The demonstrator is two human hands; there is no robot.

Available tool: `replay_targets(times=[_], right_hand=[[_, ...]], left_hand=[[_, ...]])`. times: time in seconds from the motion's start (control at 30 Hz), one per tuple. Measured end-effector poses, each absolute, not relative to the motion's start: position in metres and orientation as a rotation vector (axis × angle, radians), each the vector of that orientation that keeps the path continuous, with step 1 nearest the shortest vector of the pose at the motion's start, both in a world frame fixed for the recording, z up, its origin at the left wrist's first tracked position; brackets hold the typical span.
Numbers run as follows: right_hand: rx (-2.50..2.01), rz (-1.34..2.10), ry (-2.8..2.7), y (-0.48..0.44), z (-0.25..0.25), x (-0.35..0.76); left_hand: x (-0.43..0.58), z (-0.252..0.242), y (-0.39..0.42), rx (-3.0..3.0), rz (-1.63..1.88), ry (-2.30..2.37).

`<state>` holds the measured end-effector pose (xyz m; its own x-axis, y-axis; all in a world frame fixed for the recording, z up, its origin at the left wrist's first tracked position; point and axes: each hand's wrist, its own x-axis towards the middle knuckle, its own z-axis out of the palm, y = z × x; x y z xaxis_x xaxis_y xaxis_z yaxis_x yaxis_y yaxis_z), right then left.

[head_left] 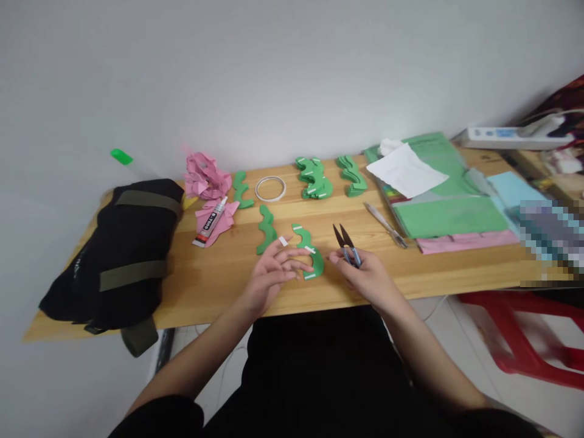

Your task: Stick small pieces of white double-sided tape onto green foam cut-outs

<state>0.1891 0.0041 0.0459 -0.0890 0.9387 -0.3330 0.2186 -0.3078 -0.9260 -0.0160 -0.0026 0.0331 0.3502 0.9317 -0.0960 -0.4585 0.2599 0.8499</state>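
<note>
My left hand point(274, 271) hovers over the table with its fingers spread. A small white strip of tape point(283, 241) sticks to one fingertip, and a second strip point(310, 250) lies at another fingertip, over a wavy green paper piece point(300, 234). I cannot tell whether that second strip touches the paper. White strips also mark both ends of this piece. My right hand point(365, 274) is closed around thread snips point(347, 243), blades apart and pointing away from me. Just left of the paper piece lie other wavy green cutouts point(265, 228).
Behind are a tape roll point(271, 189), stacked green cutouts point(314, 177), point(351, 176) more cutouts, and crumpled pink paper point(206, 176). A glue tube point(210, 224) and black bag point(128, 255) lie left. A pen point(385, 224) and green sheets point(449, 216) lie right.
</note>
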Motion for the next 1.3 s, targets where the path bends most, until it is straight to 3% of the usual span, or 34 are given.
replay_targets(times=[0.23, 0.43, 0.57, 0.9, 1.1, 1.3], right_hand=[[-1.434, 1.609, -0.992, -0.003, 0.047, 0.176], [-1.434, 1.59, -0.957, -0.002, 0.04, 0.187], [-1.502, 1.456, -0.92, 0.001, 0.035, 0.193], [-1.785, 0.975, -1.515, 0.005, 0.021, 0.19], [-1.893, 0.915, -1.636, 0.012, 0.023, 0.182], [-1.954, 0.88, -1.74, 0.017, 0.023, 0.179]], left_hand=[[-0.006, 0.029, -0.015, 0.886, 0.994, 0.728], [0.004, 0.016, -0.024, 1.76, 0.998, 1.28], [0.021, 0.008, -0.025, 2.216, 0.766, 1.634], [0.021, -0.003, -0.017, 1.892, 1.055, 1.562], [0.019, -0.005, -0.017, 2.002, 0.907, 1.66], [0.017, -0.007, -0.012, 1.816, 1.036, 1.568]])
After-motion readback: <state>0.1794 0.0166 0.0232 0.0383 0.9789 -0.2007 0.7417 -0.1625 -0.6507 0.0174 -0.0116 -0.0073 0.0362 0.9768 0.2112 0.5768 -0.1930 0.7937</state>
